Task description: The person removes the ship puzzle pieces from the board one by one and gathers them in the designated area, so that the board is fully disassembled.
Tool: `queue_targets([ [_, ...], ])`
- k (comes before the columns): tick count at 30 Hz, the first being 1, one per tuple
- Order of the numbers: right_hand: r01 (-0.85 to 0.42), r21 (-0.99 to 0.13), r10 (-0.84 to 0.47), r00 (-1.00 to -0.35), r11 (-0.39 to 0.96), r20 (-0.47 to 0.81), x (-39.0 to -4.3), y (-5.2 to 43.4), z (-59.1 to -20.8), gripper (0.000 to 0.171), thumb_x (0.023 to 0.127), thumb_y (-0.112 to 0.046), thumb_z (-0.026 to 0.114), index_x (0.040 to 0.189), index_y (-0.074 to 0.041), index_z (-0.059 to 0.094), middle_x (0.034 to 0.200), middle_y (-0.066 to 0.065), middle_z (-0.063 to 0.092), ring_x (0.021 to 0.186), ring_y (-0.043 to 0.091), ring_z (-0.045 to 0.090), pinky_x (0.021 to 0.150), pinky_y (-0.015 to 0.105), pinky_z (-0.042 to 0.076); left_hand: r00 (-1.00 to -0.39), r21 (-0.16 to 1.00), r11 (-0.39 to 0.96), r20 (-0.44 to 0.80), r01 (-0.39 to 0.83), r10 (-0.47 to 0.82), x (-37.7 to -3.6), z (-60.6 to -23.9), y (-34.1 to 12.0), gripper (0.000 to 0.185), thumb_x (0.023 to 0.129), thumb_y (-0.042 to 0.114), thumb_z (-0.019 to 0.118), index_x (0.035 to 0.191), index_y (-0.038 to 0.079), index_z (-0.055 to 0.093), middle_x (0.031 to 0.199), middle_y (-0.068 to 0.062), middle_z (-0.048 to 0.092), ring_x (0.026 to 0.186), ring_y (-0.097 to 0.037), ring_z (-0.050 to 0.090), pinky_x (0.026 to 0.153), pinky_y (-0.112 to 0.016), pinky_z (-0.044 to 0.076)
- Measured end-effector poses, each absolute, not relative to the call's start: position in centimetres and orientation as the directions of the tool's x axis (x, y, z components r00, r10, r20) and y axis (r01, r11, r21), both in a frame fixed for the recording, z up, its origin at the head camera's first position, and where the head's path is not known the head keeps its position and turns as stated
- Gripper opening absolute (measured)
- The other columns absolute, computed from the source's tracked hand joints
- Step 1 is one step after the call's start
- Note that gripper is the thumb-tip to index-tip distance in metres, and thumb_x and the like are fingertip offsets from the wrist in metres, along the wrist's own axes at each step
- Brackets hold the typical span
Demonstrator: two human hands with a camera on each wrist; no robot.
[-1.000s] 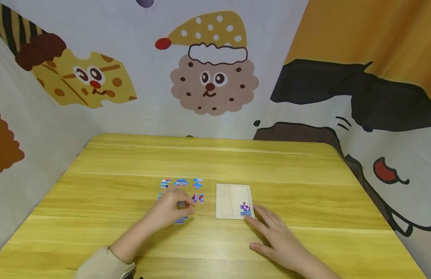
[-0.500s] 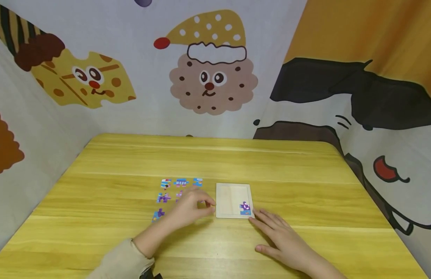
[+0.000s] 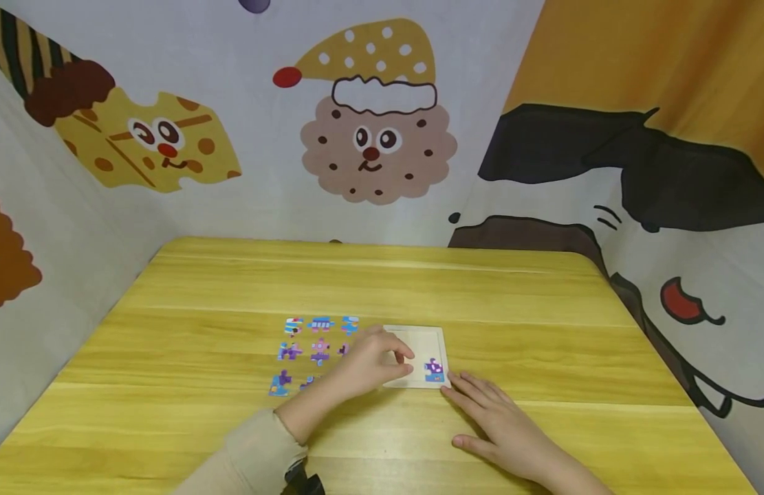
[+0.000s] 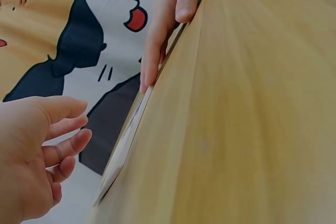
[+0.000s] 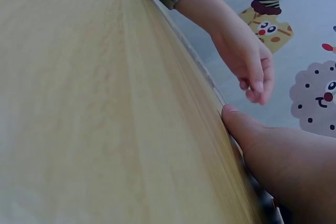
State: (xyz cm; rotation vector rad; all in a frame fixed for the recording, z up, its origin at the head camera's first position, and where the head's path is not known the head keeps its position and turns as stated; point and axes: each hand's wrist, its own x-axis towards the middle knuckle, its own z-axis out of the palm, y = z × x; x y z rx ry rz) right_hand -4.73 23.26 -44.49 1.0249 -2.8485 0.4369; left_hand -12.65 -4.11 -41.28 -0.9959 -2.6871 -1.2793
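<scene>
A square wooden puzzle tray (image 3: 426, 340) with a raised rim lies flat on the table. One purple and blue jigsaw piece (image 3: 434, 371) sits in its near right corner. My left hand (image 3: 370, 361) is over the tray's left part, fingers loosely bent, with a gap between thumb and forefinger. Nothing shows in that hand in the left wrist view, where the tray (image 4: 125, 142) appears edge-on. My right hand (image 3: 508, 433) rests on the table, fingers extended, fingertips right at the tray's near right corner. Left of the tray lie loose jigsaw pieces (image 3: 320, 349), some partly hidden by my left hand.
The wooden table (image 3: 542, 309) reaches back to a cloth (image 3: 245, 206) printed with cartoon figures, which hangs behind and at both sides. The loose pieces are spread in rows. A dark device (image 3: 302, 481) is strapped at my left wrist.
My left hand has moved right, from above the loose pieces to over the tray, uncovering several pieces. My right hand has shifted slightly right and stays by the tray's corner.
</scene>
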Motion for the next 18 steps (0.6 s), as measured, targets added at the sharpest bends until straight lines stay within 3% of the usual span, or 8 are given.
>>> queue_targets([
  [8,-0.649,-0.242,-0.623,-0.761,0.721,0.181,-4.8,23.4,-44.6,0.067,0.092,-0.053,0.054,0.149,-0.022,0.036,0.155,0.000,0.028,0.140,0.027,0.025,0.112,0.026,-0.002,-0.792,0.657,0.505,0.247,0.560,0.558,-13.5,-42.0,-1.9,0.019,0.081,0.024,0.078,0.097,0.014,0.075,0.079,0.018,0.061,0.085,-0.009,0.050,0.094,-0.045,0.033],
  [18,-0.647,-0.248,-0.625,-0.761,0.721,0.172,-4.8,23.4,-44.6,0.066,0.093,-0.053,0.054,0.149,-0.022,0.036,0.155,-0.001,0.027,0.140,0.026,0.025,0.111,0.026,-0.002,-0.775,0.620,0.525,0.233,0.583,0.587,-13.7,-43.3,-0.4,0.027,0.078,0.027,0.078,0.100,0.014,0.074,0.090,0.012,0.065,0.086,-0.007,0.044,0.083,-0.033,0.030],
])
